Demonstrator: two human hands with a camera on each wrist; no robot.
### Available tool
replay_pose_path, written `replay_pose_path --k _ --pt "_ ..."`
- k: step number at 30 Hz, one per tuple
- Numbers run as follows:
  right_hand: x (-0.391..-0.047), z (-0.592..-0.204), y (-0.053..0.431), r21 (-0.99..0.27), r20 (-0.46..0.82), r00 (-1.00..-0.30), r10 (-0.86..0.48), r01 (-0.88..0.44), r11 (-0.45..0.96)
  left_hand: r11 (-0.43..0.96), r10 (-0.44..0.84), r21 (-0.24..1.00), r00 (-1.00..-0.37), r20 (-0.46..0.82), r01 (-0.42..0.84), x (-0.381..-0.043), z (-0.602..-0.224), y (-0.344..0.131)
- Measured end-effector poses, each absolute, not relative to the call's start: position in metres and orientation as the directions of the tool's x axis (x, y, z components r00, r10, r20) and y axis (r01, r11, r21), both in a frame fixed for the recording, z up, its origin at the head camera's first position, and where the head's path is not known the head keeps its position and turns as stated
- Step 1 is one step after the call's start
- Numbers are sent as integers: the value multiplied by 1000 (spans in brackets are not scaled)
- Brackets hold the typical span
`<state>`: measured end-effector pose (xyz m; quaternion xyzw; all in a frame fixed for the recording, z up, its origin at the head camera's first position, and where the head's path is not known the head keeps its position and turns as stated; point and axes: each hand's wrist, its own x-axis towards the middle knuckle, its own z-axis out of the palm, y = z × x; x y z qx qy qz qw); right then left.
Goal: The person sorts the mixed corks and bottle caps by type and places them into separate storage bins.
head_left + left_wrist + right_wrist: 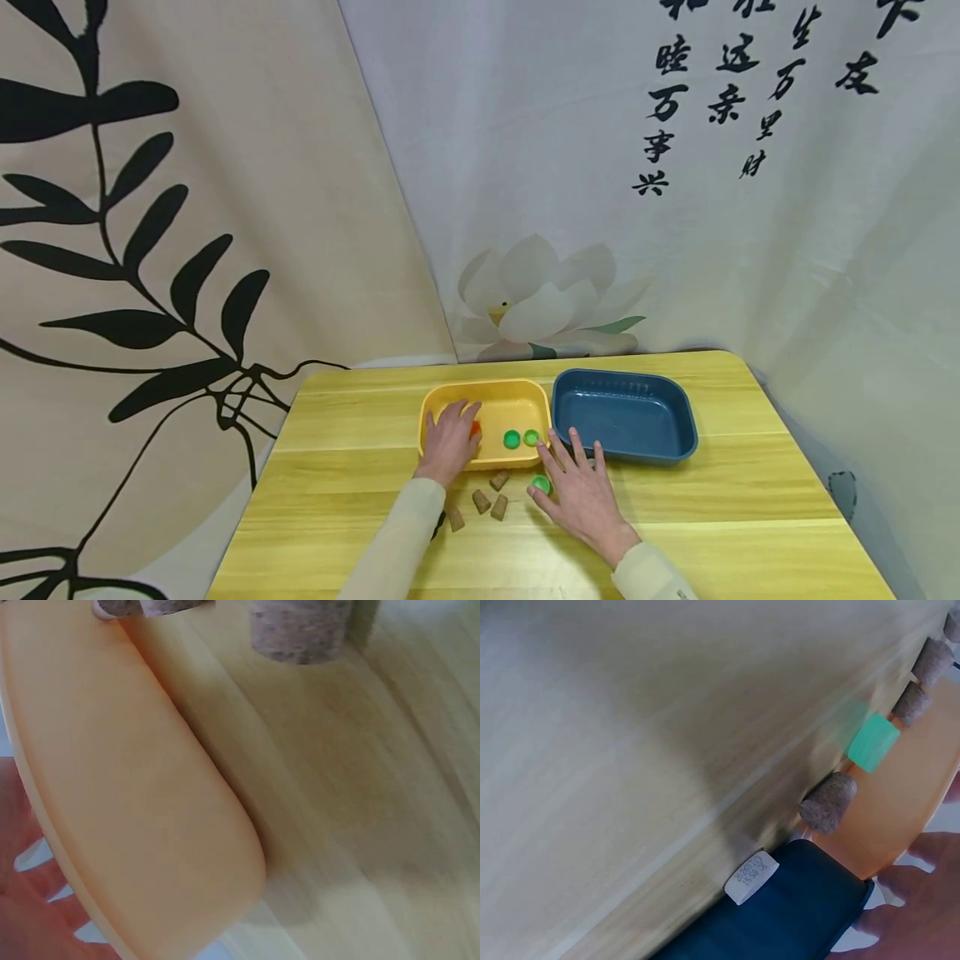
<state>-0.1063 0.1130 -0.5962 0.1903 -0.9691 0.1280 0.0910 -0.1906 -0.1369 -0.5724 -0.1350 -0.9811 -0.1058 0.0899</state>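
Observation:
My left hand (447, 444) reaches into the yellow tray (431, 396), fingers apart, beside a small orange-red piece (476, 428) that it partly covers. A green round piece (512, 439) and a lighter green one (531, 437) lie in the same tray. My right hand (577, 492) is spread, palm down, its fingertips overlapping the near edges of the two trays in the head view. Just left of its thumb sits another green piece (541, 483) on the table. Several brown speckled corks (482, 501) are scattered in front of the yellow tray.
A dark blue tray (626, 417) stands to the right, close beside the yellow one; a white printed label (751, 877) shows at its side. Both are on a wood-grain table (720, 533). Behind it hangs a printed curtain (540, 167).

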Motion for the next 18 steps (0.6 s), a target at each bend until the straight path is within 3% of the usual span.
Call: replay_pose_path --k 10,18 --pt "-107 -598 110 -214 242 -905 -349 -400 891 920 174 281 -927 332 273 -176 -570 -156" --pt "-106 -596 112 -217 197 -917 -346 -385 897 931 95 324 -968 234 169 -152 -584 -184"
